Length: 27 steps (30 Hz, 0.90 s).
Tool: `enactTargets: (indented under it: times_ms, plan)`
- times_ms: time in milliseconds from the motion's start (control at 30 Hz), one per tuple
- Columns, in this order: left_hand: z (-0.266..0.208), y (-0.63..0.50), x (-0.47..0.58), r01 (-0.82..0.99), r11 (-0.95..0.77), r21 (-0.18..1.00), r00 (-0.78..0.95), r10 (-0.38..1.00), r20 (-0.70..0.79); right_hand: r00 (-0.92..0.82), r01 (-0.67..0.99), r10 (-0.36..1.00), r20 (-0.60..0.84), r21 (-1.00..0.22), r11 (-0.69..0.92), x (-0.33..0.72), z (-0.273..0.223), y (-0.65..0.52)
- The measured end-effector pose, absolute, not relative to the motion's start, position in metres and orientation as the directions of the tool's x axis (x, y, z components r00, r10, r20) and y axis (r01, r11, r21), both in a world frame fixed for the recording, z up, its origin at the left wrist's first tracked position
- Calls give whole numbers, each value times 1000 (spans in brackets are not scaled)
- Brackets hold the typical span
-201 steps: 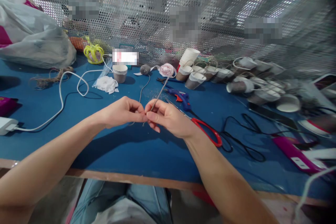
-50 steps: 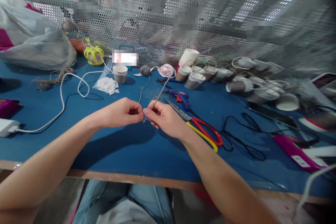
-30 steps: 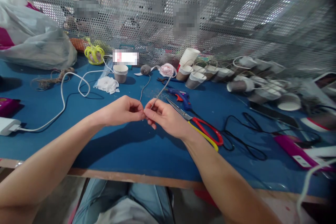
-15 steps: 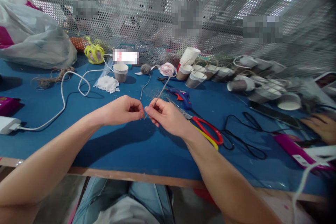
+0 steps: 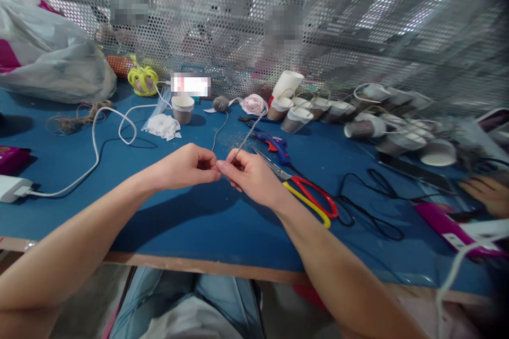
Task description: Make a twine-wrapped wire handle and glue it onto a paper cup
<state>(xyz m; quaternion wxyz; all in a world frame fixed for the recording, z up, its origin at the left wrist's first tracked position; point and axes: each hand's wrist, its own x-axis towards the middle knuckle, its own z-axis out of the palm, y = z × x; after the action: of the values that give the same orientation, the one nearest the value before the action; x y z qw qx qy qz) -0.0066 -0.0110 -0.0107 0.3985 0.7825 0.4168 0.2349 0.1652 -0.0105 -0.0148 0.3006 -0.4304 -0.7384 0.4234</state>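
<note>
Over the blue table, my left hand (image 5: 194, 165) and my right hand (image 5: 252, 174) meet fingertip to fingertip, both in a pinch. A thin grey cord (image 5: 247, 137) slants down from near a pale pink fabric rose (image 5: 254, 105) into my right hand's pinch. Another stretch of grey cord runs from a small grey ball of yarn (image 5: 221, 104) to behind my left fingers. The cord's end is hidden between the fingertips. Just right of my right hand lie scissors (image 5: 306, 193) with red and yellow handles, and beyond them a blue glue gun (image 5: 274, 145).
Several paper cups (image 5: 298, 119) with wrapped sides stand along the back right. One more cup (image 5: 183, 110) is at the back left, beside white scraps (image 5: 162, 127). A white cable (image 5: 94, 143) crosses the left. Another person's hand (image 5: 487, 190) rests far right near a phone (image 5: 415, 170).
My two hands have closed together; the fingertips now touch, and the short cord end that showed between them is covered. The other person's hand at the right has shifted slightly.
</note>
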Motion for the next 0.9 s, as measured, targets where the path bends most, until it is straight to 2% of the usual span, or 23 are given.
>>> enactTargets:
  times_ms: [433, 900]
  plan:
    - [-9, -10, -9, 408, -307, 860, 575, 818, 19, -521, 262, 853, 29, -946, 193, 166, -14, -10]
    - [-3, -13, -10, 566, -416, 712, 580, 814, 15, -488, 407, 873, -4, -886, 223, 168, -17, -8]
